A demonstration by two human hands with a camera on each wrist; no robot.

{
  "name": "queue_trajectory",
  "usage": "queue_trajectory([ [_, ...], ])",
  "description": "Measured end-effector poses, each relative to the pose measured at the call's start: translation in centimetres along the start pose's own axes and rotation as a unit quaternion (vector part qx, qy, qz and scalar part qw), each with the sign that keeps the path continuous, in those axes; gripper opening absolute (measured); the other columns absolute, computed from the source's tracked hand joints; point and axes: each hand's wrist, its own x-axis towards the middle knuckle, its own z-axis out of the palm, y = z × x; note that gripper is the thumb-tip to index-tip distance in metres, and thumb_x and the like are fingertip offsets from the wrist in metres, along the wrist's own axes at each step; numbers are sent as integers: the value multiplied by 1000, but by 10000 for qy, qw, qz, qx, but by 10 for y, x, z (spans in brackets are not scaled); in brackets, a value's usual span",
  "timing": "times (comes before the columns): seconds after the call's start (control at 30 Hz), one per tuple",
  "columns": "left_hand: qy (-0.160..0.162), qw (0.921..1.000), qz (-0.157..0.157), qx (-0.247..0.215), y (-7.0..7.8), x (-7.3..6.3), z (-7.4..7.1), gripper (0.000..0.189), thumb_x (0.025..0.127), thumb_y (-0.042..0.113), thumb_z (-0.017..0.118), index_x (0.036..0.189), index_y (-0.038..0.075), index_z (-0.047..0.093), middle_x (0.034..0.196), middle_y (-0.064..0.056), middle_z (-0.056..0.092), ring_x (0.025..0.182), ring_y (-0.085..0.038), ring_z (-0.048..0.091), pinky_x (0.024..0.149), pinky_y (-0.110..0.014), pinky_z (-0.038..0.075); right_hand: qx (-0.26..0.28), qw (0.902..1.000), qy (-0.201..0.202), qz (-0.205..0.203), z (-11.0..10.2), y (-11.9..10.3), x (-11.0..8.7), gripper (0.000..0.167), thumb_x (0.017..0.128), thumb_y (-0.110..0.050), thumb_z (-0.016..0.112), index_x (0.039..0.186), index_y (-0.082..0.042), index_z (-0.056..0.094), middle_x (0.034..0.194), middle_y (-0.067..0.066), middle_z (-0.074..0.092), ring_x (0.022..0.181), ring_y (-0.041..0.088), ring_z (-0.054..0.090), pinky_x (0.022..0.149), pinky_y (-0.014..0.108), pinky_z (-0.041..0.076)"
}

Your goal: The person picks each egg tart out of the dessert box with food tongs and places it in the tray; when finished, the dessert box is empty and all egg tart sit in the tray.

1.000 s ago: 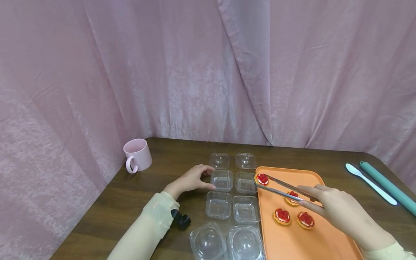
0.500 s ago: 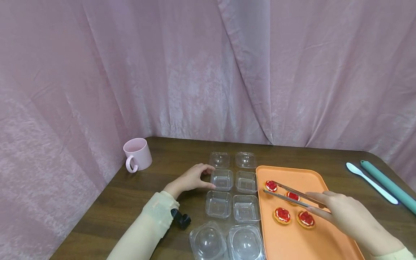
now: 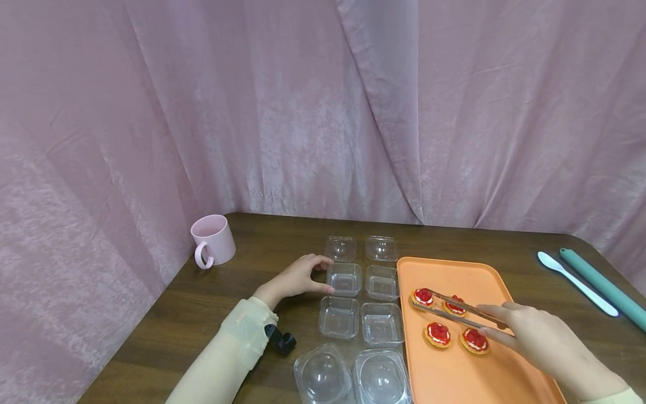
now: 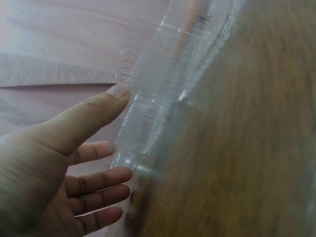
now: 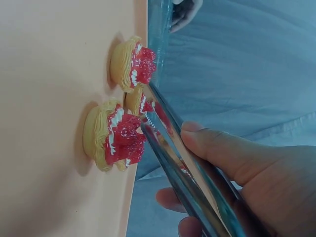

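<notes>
In the head view my left hand [image 3: 303, 276] is at the left side of a clear plastic container [image 3: 344, 279], thumb and forefinger at its corners. The left wrist view shows the thumb against the ribbed container wall [image 4: 153, 64], fingers mostly straight. My right hand [image 3: 535, 331] grips metal tongs [image 3: 469, 322] over the orange tray [image 3: 454, 381]. The tong tips are spread either side of a red-topped tart [image 3: 423, 296]. More such tarts are on the tray, a back one [image 3: 455, 306] behind the tongs and two in front, one left [image 3: 438, 334], one right [image 3: 475, 340].
Other clear containers stand left of the tray, such as one lower down [image 3: 339, 318] and a domed one [image 3: 323, 376] at the front. A pink mug [image 3: 214, 241] stands at the back left. A pale spatula [image 3: 577, 285] and a green roll-shaped stick [image 3: 605, 289] lie right.
My right hand has moved right and toward me with the tongs, and the tart at the tips has gone from the tray's left edge inward onto the tray. My left hand stays put.
</notes>
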Motion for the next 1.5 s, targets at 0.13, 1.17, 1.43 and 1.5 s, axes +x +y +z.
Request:
queue_trajectory([
  [0.13,19,10000,40,-9,1,0,0,66,74,39,81,130,13,56,115,-4,59,109,-19,54,99,-40,44,5,10000,50,28,1,0,-1,43,78,-42,74,113,-18,69,99,7,72,83,27,69,61,47,51],
  [1.17,4,9999,116,-42,4,-2,-2,66,75,38,81,130,10,57,114,-7,60,109,-22,54,99,-41,44,752,9905,889,731,18,40,-25,53,80,-41,74,120,-9,62,84,-3,63,73,5,44,57,31,37],
  [1.43,-19,10000,78,-58,2,-1,-2,66,75,39,81,129,11,57,115,-7,60,109,-22,54,99,-41,44,848,9851,1123,985,22,61,-32,49,81,-35,75,111,1,65,89,14,69,80,28,54,61,46,42],
  [1.5,-15,9999,82,-56,2,-1,-2,65,75,38,81,129,11,57,115,-8,60,110,-22,54,99,-41,44,871,9837,1112,1109,22,66,-34,49,82,-35,74,109,4,65,94,19,70,82,34,54,65,52,41],
])
